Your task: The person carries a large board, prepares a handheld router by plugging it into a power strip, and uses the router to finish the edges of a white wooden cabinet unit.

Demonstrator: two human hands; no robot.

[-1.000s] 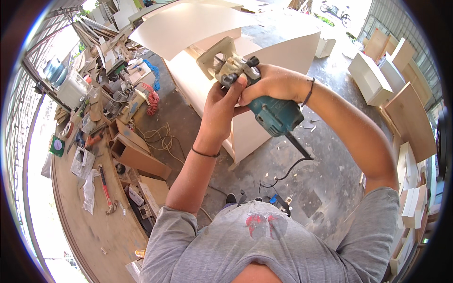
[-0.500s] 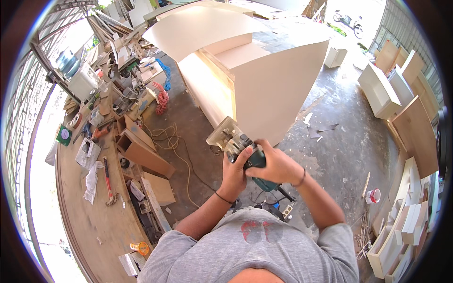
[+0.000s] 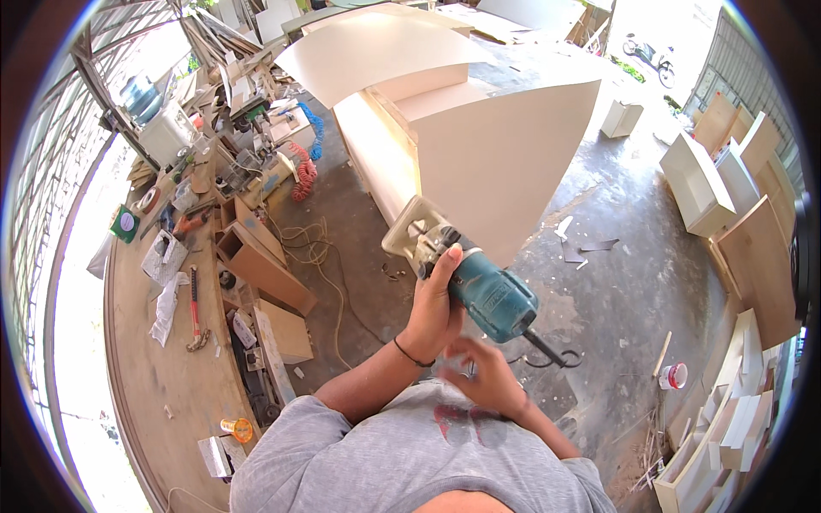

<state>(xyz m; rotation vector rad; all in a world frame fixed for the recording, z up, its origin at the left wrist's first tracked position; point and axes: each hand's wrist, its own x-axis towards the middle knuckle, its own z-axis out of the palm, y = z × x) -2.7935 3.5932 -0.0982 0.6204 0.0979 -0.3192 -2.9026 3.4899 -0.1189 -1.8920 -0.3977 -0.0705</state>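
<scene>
A teal trim router point(image 3: 496, 295) with a pale base is held out in front of me. My left hand point(image 3: 438, 299) is wrapped round it just behind the base, thumb on top. The base points up and left; the motor end and its black cord tilt down to the right. Below the router, close to my left wrist, is my right hand point(image 3: 486, 376), slightly blurred, its fingers loosely bent and apart, with nothing visible in them. Just beyond the router's base stands a large cabinet point(image 3: 505, 162) with pale, curved-edged panels.
On the left, a long wooden workbench point(image 3: 162, 376) carries a hammer point(image 3: 196, 312), a tissue box point(image 3: 164, 258) and an orange-lidded tub point(image 3: 239, 429). Yellowish cord point(image 3: 329, 286) trails over the floor. At right are wooden boxes point(image 3: 697, 188), long pale boards point(image 3: 744, 410) and a red-and-white tub point(image 3: 674, 376).
My right hand has let go of the router's body and dropped toward my chest. The router has tilted, its motor end swinging up to the right, still in my left hand.
</scene>
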